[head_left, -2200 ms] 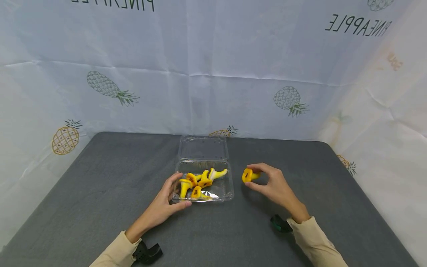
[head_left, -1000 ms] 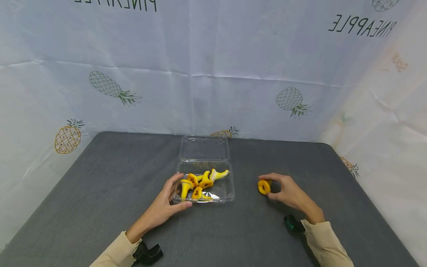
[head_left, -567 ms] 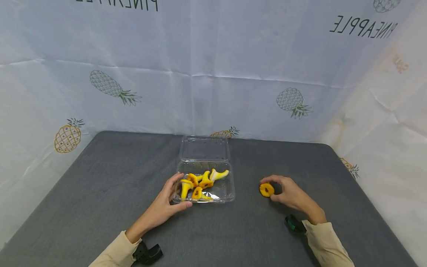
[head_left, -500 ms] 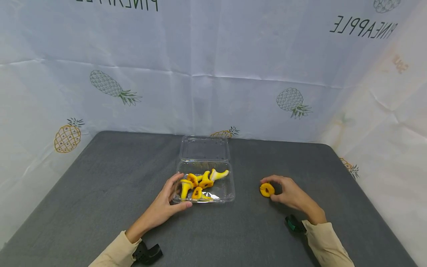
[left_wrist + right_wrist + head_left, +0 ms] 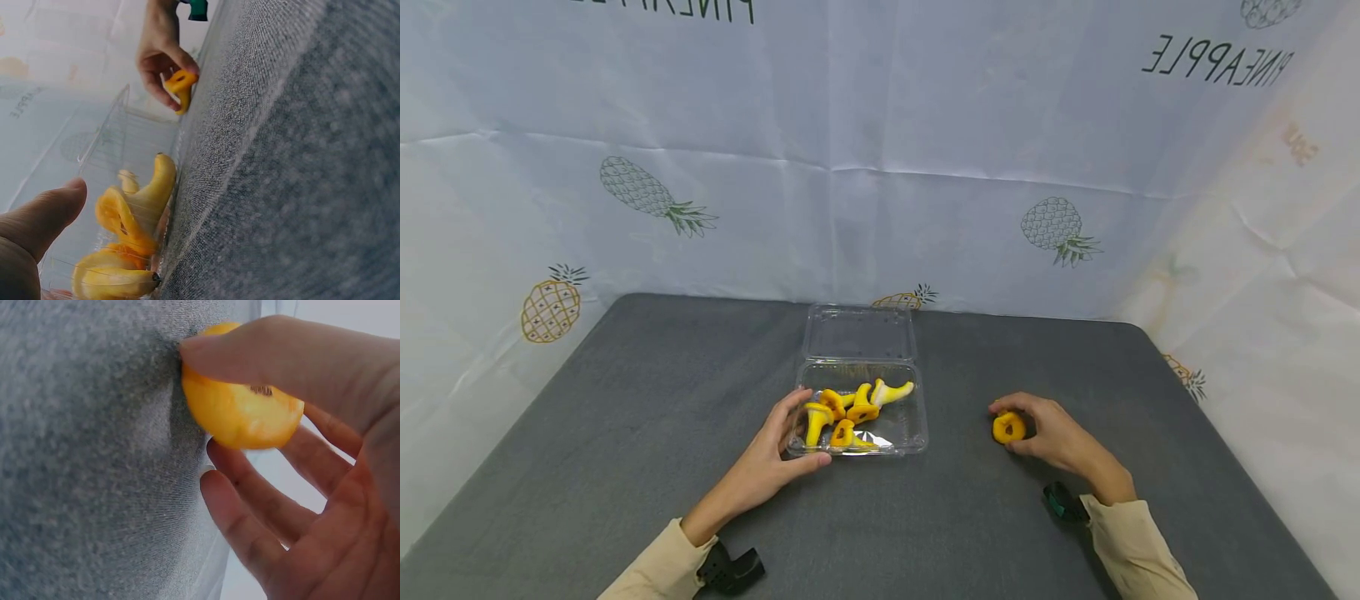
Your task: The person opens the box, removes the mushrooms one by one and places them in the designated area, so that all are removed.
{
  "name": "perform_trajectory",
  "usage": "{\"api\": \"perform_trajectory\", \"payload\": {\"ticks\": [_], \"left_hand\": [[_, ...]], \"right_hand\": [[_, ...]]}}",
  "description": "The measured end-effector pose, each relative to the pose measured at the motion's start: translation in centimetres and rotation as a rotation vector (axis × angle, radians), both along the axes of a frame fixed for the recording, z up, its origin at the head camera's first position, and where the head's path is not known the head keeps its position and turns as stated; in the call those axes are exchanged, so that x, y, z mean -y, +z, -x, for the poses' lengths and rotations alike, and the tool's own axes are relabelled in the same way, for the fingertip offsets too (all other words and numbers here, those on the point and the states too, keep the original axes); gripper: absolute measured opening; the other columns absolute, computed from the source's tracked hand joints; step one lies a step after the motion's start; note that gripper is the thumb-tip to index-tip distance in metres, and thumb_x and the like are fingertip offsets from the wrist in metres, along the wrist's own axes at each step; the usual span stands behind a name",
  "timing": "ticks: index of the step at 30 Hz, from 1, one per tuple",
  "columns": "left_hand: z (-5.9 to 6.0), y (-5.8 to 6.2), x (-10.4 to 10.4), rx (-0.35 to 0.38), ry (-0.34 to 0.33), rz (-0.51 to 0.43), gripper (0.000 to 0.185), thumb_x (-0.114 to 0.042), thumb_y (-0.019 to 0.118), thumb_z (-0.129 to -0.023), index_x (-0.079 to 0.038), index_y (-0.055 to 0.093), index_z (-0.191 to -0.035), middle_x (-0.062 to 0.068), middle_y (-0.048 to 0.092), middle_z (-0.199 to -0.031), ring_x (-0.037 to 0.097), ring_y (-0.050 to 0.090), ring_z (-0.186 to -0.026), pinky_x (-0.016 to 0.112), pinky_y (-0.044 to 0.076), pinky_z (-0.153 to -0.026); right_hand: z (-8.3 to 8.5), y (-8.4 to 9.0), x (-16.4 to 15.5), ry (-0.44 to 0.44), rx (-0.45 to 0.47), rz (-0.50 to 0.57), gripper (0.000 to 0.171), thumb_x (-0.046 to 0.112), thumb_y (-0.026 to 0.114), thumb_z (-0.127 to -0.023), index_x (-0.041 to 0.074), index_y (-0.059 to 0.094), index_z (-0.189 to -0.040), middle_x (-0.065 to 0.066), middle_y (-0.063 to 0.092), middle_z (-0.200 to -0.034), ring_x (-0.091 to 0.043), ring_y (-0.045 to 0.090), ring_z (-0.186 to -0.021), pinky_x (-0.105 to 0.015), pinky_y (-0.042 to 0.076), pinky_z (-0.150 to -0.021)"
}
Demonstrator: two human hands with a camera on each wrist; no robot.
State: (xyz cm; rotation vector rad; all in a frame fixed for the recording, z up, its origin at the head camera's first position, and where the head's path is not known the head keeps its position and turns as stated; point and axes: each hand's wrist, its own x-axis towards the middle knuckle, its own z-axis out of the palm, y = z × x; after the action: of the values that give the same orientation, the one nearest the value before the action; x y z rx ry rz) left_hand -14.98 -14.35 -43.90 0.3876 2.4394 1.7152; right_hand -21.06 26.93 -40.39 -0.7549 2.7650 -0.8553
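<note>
A yellow chanterelle-like mushroom (image 5: pixel 1008 427) sits low at the tabletop, pinched by my right hand (image 5: pixel 1051 433). The right wrist view shows the thumb across the mushroom's (image 5: pixel 240 419) side, with two lower fingers spread apart from it. To the left is a clear plastic clamshell box (image 5: pixel 904 429), its lid (image 5: pixel 859 333) folded back. My left hand (image 5: pixel 772 450) holds the box's near left corner, thumb along the front edge and fingers at the left wall. Several similar mushrooms (image 5: pixel 817 423) lie inside. In the left wrist view the left thumb (image 5: pixel 47 215) stands beside the box wall.
A dark grey cloth-covered table (image 5: pixel 917 533) lies under everything. Behind it hangs a pale curtain (image 5: pixel 880 225) printed with pineapples. Dark wrist devices, including the left one (image 5: pixel 730 571), hang under both wrists close to the tabletop.
My right hand has carried the mushroom rightward and nearer to me, away from the box, and the cap has turned. Over the last half second it has shifted slightly right. My left hand stays put.
</note>
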Motion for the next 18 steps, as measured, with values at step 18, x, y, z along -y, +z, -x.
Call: {"api": "perform_trajectory", "payload": {"ticks": [18], "left_hand": [[-0.03, -0.15, 0.05, -0.019, -0.007, 0.0, 0.089, -0.027, 0.074, -0.09, -0.012, 0.018, -0.157, 0.014, 0.015, -0.165, 0.043, 0.019, -0.151, 0.06, 0.026, -0.12]], "right_hand": [[-0.1, 0.36, -0.16, -0.002, -0.054, -0.024, 0.04, 0.003, 0.082, -0.078, 0.006, 0.068, -0.116, -0.012, 0.066, -0.122, -0.026, 0.063, -0.102, -0.029, 0.055, -0.077]]}}
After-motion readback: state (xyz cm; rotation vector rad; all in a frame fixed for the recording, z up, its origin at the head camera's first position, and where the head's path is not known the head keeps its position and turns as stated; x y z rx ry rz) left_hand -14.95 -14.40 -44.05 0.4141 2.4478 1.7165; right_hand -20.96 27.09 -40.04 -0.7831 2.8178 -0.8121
